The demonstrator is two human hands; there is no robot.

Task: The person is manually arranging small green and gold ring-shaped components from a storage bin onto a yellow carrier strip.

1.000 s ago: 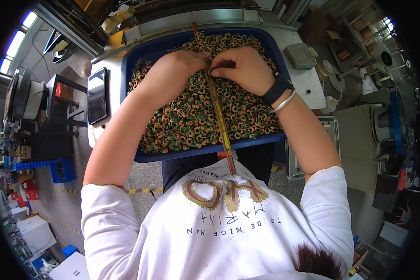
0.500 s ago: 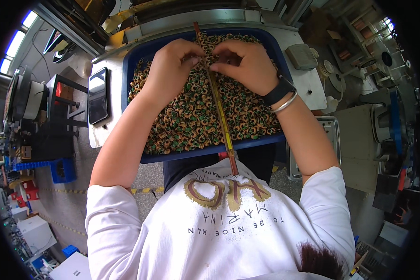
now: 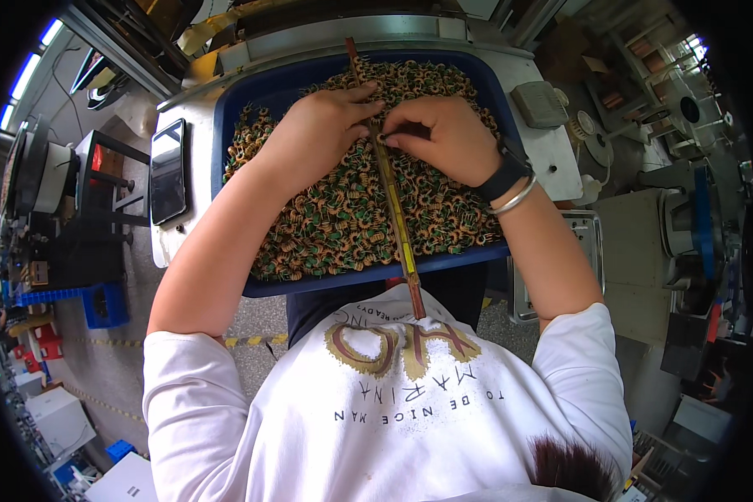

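A blue tray (image 3: 228, 134) is heaped with small wire-wound ring coils (image 3: 335, 222), copper-coloured and green. Across it, from the far rim toward my shirt, lies a long narrow rail (image 3: 398, 219), yellow along its near part and reddish-brown at both ends. My left hand (image 3: 322, 125) is palm down over the heap, its fingers stretched toward the far half of the rail. Beside it, on the right of the rail, my right hand (image 3: 448, 138) has thumb and forefinger pinched together at the rail's edge. Whatever sits between those fingertips is too small to make out.
Left of the tray a black phone (image 3: 169, 171) lies on the white table (image 3: 201, 125). A grey box-shaped device (image 3: 540, 105) sits at the right, with a metal tray (image 3: 596, 251) lower down. A metal beam (image 3: 351, 42) runs behind the blue tray.
My left hand has gone from curled fingertips beside the rail to fingers stretched out over it. My right thumb and forefinger have closed together and moved slightly nearer to me.
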